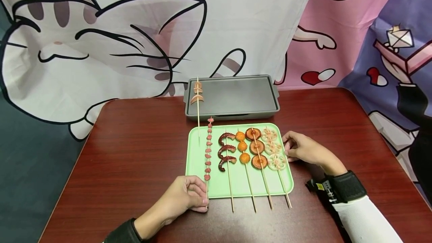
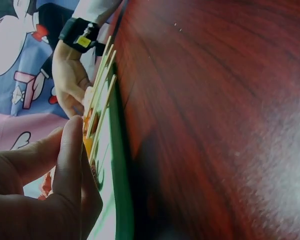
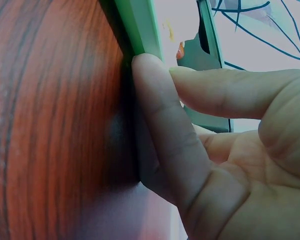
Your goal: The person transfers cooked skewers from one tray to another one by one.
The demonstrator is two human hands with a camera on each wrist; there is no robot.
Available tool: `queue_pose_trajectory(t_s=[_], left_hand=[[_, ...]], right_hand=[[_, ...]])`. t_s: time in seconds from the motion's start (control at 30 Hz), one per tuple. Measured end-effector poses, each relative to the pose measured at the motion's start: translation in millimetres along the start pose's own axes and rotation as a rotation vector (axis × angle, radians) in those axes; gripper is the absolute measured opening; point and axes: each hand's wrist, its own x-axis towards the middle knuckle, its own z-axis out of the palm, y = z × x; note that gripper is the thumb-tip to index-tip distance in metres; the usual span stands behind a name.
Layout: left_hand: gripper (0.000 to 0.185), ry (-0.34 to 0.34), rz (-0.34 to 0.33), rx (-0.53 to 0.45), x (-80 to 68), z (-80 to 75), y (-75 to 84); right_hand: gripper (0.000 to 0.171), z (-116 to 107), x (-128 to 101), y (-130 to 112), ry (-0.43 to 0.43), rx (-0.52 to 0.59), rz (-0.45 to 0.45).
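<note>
In the head view my left hand (image 1: 183, 198) pinches the bare lower end of a skewer of small pink meat pieces (image 1: 207, 163), over the left part of a light green tray (image 1: 195, 183). My right hand (image 1: 305, 150) grips the tray's right rim; in the right wrist view its thumb and index finger meet at that green edge. Side by side on the tray lie skewers of dark red octopus tentacles (image 1: 227, 148), orange balls (image 1: 242, 146), brown mushroom caps (image 1: 257, 147) and pale lotus root slices (image 1: 276, 162). Their stick ends jut past the near rim.
Behind the green tray, a grey rectangular pan (image 1: 239, 95) stands on the brown wooden table (image 1: 141, 141). A skewer of tan curved pieces (image 1: 197, 98) lies over the pan's left side, its stick reaching above the green tray. A printed cloth (image 1: 256, 21) hangs behind the table.
</note>
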Motion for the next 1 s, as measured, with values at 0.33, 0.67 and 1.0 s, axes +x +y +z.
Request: queue_pose_trajectory(t_s=[0.33,0.67,1.0], left_hand=[[0.025,0.025,-0.032,-0.022,-0.5,4.3,-5.0],[0.027,0.039,-0.048,0.006,0.4,7.9,-6.1],[0.032,0.057,-0.054,0.046,3.7,11.8,-6.4]], right_hand=[[0.032,0.3,1.7,-1.9,0.000,-0.008,-0.007],[0.032,-0.5,1.5,-2.4,-0.006,-0.011,-0.009],[0.032,-0.4,0.5,-1.0,0.001,-0.017,-0.009]])
